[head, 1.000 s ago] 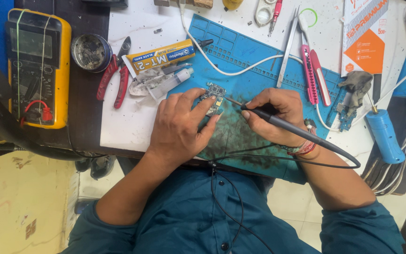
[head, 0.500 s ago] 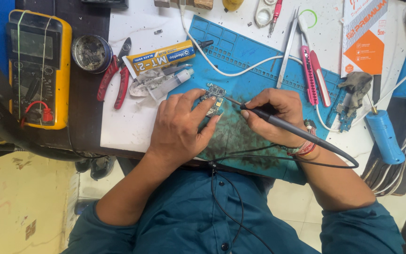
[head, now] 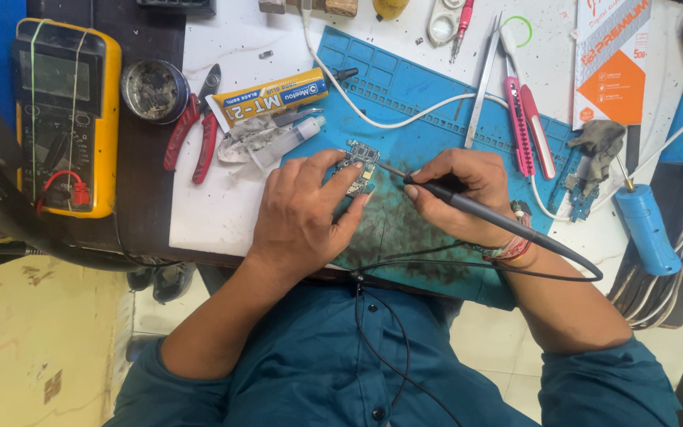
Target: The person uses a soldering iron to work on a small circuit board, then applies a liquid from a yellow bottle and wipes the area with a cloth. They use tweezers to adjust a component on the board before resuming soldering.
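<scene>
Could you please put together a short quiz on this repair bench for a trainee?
1. True or false: the right hand holds the soldering iron like a pen.
2. What does the left hand steady on the blue mat?
A. the yellow multimeter
B. the small circuit board
C. the red-handled pliers
3. Fill in: the tweezers lie to the ____ of the glue tube in the head view.

Key: 1 true; 2 B; 3 right.
</scene>
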